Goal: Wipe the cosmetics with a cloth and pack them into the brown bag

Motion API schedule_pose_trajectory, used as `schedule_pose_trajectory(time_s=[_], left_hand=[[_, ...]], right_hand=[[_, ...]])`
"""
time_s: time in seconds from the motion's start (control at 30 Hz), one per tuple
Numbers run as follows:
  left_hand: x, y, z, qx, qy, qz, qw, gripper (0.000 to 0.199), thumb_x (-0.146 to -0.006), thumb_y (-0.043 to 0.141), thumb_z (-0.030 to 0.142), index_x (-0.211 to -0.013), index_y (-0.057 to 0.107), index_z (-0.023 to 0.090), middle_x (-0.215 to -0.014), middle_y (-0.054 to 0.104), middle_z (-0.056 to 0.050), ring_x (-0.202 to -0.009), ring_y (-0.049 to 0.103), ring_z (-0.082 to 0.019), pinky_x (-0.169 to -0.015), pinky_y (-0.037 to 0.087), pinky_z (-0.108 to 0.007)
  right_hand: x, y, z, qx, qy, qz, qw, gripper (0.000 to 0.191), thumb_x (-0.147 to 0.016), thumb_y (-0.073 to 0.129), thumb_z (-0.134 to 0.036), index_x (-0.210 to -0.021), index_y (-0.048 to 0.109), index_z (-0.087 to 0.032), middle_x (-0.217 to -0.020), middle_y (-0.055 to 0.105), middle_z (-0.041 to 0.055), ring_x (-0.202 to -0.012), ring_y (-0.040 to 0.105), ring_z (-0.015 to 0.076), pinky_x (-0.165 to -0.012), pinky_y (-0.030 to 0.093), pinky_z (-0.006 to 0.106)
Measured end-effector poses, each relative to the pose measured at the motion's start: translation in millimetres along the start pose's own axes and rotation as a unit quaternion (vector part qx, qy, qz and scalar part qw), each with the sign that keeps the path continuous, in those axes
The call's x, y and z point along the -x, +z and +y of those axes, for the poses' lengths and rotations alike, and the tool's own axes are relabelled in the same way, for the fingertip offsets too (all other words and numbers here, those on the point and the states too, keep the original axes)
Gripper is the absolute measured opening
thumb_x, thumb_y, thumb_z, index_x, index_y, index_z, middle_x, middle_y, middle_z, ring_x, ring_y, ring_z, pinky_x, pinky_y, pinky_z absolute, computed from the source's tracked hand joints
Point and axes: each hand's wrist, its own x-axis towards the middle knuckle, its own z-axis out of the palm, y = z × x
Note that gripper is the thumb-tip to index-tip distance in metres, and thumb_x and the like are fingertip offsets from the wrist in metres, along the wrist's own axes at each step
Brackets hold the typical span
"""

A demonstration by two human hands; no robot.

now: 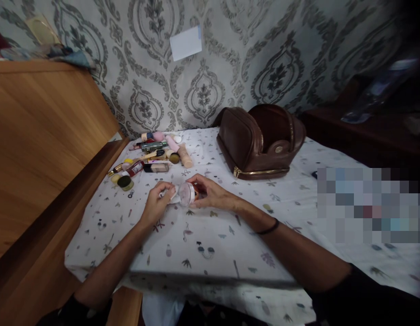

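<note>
My right hand (212,194) is wrapped round a small round jar (187,194) with a pale, clear-looking lid and an orange side. The jar is tilted on its side, lid facing left. Pinched in my left hand (156,201) is a white wipe or tissue (174,197), which reaches to the jar's lid and seems to touch it. Both hands are close together just above the patterned white cloth (210,235). Nearest to my left hand, a dark-lidded jar (125,183) stands on the cloth.
At the back left lies a cluster of cosmetics, among them a green bottle (153,146), a beige tube (185,156) and a foundation bottle (157,168). A brown leather bag (257,145) stands unzipped at the back right. A wooden panel (50,127) borders the left side.
</note>
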Motion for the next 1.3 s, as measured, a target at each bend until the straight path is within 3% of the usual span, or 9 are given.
schedule_pose_trajectory(time_s=[0.1,0.23,0.43,0.7,0.97,1.13,1.3], left_hand=[[0.0,0.7,-1.5,-0.016,0.015,0.000,1.000,0.013,-0.082,0.057,0.031,-0.088,0.061,0.019,-0.095,0.066,-0.004,-0.093,0.060,-0.022,-0.087,0.045,-0.033],[1.7,0.8,-5.6,-0.030,0.021,0.029,0.999,0.030,-0.078,0.060,0.025,-0.107,0.058,0.019,-0.107,0.065,-0.006,-0.101,0.059,-0.023,-0.089,0.045,-0.035],[1.5,-1.2,-8.6,-0.045,-0.012,0.014,0.999,0.023,-0.076,0.060,0.027,-0.097,0.061,0.018,-0.092,0.067,-0.003,-0.083,0.060,-0.020,-0.074,0.046,-0.030],[1.8,0.7,-0.7,-0.108,0.054,0.014,0.993,0.017,-0.079,0.059,0.025,-0.093,0.067,0.019,-0.088,0.069,-0.001,-0.078,0.060,-0.018,-0.071,0.044,-0.027],[-4.3,3.9,13.2,-0.130,0.026,0.037,0.991,0.012,-0.079,0.060,0.025,-0.090,0.063,0.021,-0.062,0.055,0.006,-0.052,0.045,-0.012,-0.053,0.035,-0.022],[-9.4,4.4,22.8,-0.103,0.042,0.026,0.994,0.011,-0.078,0.061,0.026,-0.086,0.065,0.020,-0.065,0.059,0.005,-0.052,0.042,-0.011,-0.052,0.034,-0.022],[-10.6,3.9,29.1,-0.104,0.068,0.015,0.992,0.012,-0.078,0.063,0.024,-0.087,0.069,0.020,-0.078,0.070,0.002,-0.066,0.057,-0.016,-0.062,0.044,-0.024]], right_hand=[[0.1,-0.1,-0.1,0.001,0.000,0.003,1.000,0.058,-0.061,0.087,-0.032,-0.104,0.049,-0.023,-0.087,0.054,-0.0043,-0.077,0.052,0.0115,-0.071,0.048,0.027],[0.9,-1.1,-0.7,0.013,-0.002,0.005,1.000,0.058,-0.062,0.086,-0.032,-0.105,0.050,-0.023,-0.084,0.053,-0.0050,-0.074,0.051,0.0107,-0.070,0.047,0.027],[1.8,-1.0,-3.3,0.011,0.012,0.006,1.000,0.057,-0.061,0.086,-0.033,-0.104,0.049,-0.023,-0.085,0.051,-0.0053,-0.077,0.050,0.0114,-0.073,0.047,0.027],[0.7,0.0,1.1,0.003,0.005,0.008,1.000,0.059,-0.061,0.087,-0.032,-0.105,0.049,-0.023,-0.088,0.053,-0.0042,-0.079,0.052,0.0114,-0.072,0.047,0.026],[0.9,1.5,0.4,0.048,-0.002,0.025,0.999,0.056,-0.061,0.086,-0.037,-0.103,0.052,-0.022,-0.086,0.054,-0.0029,-0.081,0.052,0.0136,-0.071,0.048,0.026],[0.6,0.1,0.2,0.065,-0.007,0.023,0.998,0.054,-0.062,0.086,-0.038,-0.103,0.053,-0.022,-0.084,0.054,-0.0031,-0.079,0.052,0.0139,-0.069,0.046,0.026],[0.9,-0.5,-0.9,0.072,-0.005,0.021,0.997,0.053,-0.063,0.086,-0.036,-0.103,0.053,-0.022,-0.081,0.054,-0.0037,-0.076,0.051,0.0128,-0.069,0.044,0.026]])
